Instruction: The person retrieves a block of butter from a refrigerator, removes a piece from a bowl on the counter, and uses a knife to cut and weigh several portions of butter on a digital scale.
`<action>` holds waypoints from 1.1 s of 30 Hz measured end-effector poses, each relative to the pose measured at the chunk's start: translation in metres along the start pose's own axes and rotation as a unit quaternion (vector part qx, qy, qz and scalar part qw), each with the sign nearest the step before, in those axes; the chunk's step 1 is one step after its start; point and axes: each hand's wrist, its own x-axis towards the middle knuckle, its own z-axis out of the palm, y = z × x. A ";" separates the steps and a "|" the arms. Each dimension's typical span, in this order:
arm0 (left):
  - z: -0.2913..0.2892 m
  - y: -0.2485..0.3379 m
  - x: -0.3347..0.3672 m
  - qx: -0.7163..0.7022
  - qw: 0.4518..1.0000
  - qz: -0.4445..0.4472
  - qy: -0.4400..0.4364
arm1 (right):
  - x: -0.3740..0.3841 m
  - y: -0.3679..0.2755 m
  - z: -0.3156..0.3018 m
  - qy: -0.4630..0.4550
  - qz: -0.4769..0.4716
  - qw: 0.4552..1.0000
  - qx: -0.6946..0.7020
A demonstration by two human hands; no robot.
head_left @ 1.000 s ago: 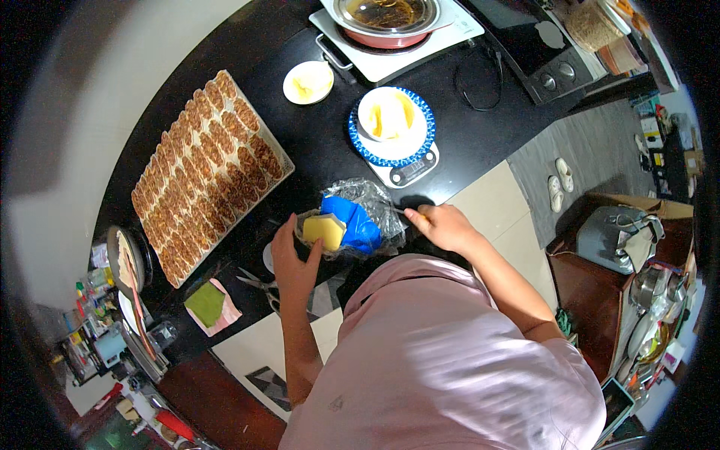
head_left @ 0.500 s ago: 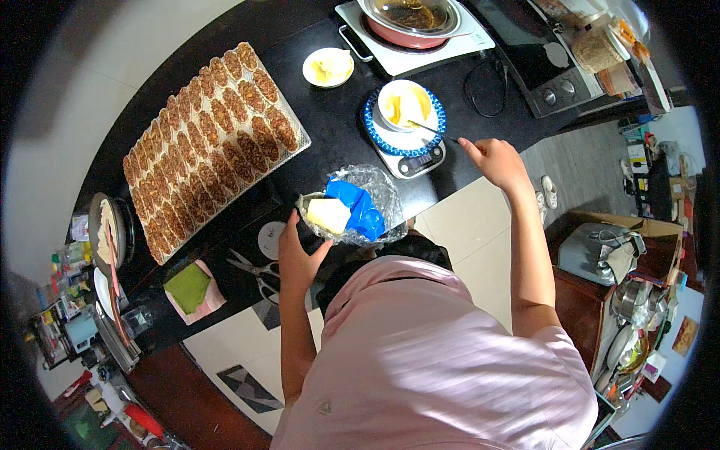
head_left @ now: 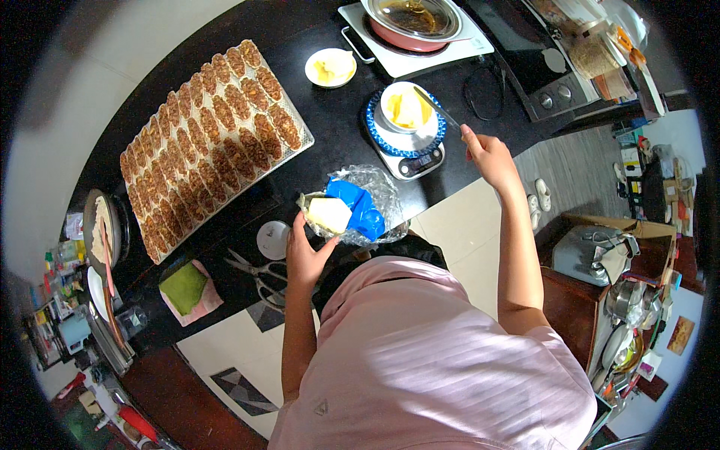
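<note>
My left hand [head_left: 307, 251] rests at the near edge of a pale yellow butter block [head_left: 328, 214] lying on a blue wrapper and clear plastic [head_left: 367, 202]. My right hand [head_left: 486, 154] is raised to the right and grips a knife [head_left: 437, 109] whose tip reaches over a white bowl of yellow butter pieces [head_left: 406, 107]. That bowl stands on a blue-rimmed plate on a small kitchen scale [head_left: 409, 150]. My head and pink shirt hide the counter edge below the butter.
A large tray of browned pastry bars [head_left: 206, 142] fills the left of the black counter. A small white dish of yellow stuff [head_left: 331, 67], a pan on a white cooker [head_left: 412, 19], scissors [head_left: 259, 274], a round lid [head_left: 273, 240] and a green-pink cloth [head_left: 187, 291] lie around.
My right hand has left the butter wrapper and swung up and right toward the bowl on the scale, now with the knife over it. My left hand stays by the butter.
</note>
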 end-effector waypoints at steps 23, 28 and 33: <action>0.026 -0.001 -0.004 0.053 0.993 0.064 0.080 | -0.112 0.006 0.092 -0.108 -0.053 0.993 0.003; 0.026 -0.004 -0.011 -0.006 0.996 0.042 0.076 | -0.120 0.002 0.098 -0.094 -0.070 0.993 -0.004; 0.026 -0.009 -0.018 -0.041 0.996 0.040 0.061 | -0.124 0.000 0.104 -0.089 -0.085 0.992 0.007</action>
